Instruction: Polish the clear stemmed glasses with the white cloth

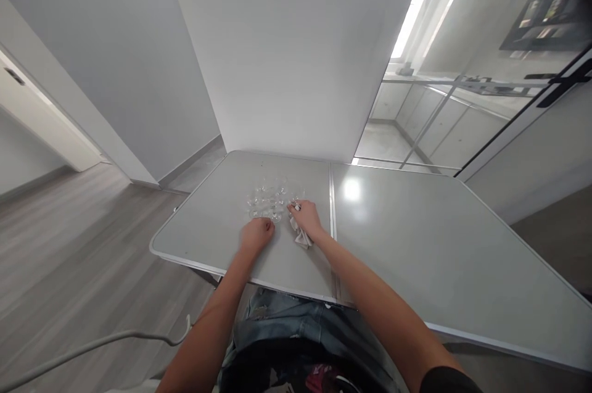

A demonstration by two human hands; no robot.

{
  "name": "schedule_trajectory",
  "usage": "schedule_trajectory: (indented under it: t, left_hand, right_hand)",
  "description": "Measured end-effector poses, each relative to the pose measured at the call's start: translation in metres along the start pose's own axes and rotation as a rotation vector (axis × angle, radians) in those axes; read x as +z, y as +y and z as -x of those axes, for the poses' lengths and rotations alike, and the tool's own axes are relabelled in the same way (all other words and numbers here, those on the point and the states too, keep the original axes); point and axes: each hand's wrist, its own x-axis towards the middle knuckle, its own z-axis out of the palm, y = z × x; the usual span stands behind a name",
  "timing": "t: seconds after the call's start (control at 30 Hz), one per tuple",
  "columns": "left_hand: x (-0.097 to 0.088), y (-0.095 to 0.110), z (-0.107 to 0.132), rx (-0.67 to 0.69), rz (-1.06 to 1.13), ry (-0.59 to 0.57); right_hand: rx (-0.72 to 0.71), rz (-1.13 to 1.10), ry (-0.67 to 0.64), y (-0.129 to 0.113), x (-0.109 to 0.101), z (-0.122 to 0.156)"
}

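Dark shirt cloth [287, 371] with a coloured print is seen closest, at the near side of the table [411, 251], and below the table's front edge worn blue jeans [296, 322] are shown. Both forearms are stretched over that edge, and the hands are held apart above the table's left half. By the right hand [306, 215] a crumpled white cloth [303, 237] is gripped, its loose end hung down toward the tabletop; whether a glass is pinched there too cannot be told. The left hand [257, 233] is curled with its fingers folded in, set low over the table beside the glasses; whether anything is held inside it cannot be told. Several clear glasses [269, 200] are grouped close together on the table's left half, just beyond the hands, their outlines too faint to be counted. The table is divided by a pale metal strip [332, 202], to the right of the glasses. Beyond the table's far edge a plain wall [287, 60] is seen, and left of the table a pale cable [124, 335] is shown.
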Motion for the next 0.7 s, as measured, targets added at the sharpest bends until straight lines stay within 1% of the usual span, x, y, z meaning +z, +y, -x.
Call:
schedule_trajectory:
  t: [0.2, 0.3, 0.37, 0.47, 0.53, 0.6, 0.63, 0.7]
  left_hand:
    - [0.0, 0.003, 0.0, -0.002, 0.011, -0.007]
    - [-0.001, 0.001, 0.0, -0.01, 0.042, 0.001]
    - [-0.002, -0.001, 0.0, 0.003, 0.08, 0.037]
    - [-0.002, 0.005, 0.006, 0.095, 0.192, 0.114]
    - [0.002, 0.02, 0.01, 0.199, 0.33, 0.121]
    - [0.01, 0.046, 0.012, 0.294, 0.528, 0.052]
    - [0.015, 0.062, 0.011, 0.323, 0.647, -0.008]
    - [0.027, 0.094, 0.003, 0.294, 0.835, -0.11]
  right_hand:
    - [0.012, 0.044, -0.014, 0.001, 0.007, 0.0]
    - [0.009, 0.053, -0.027, 0.0, 0.006, 0.003]
    - [0.024, 0.002, -0.043, 0.005, -0.002, 0.007]
    - [0.07, -0.212, -0.114, 0.019, -0.029, 0.017]
    - [0.144, -0.48, -0.23, 0.032, -0.053, 0.023]
    - [0.201, -0.772, -0.315, 0.044, -0.079, 0.028]
    - [0.205, -0.887, -0.319, 0.048, -0.09, 0.031]
    - [0.172, -1.028, -0.269, 0.056, -0.108, 0.034]
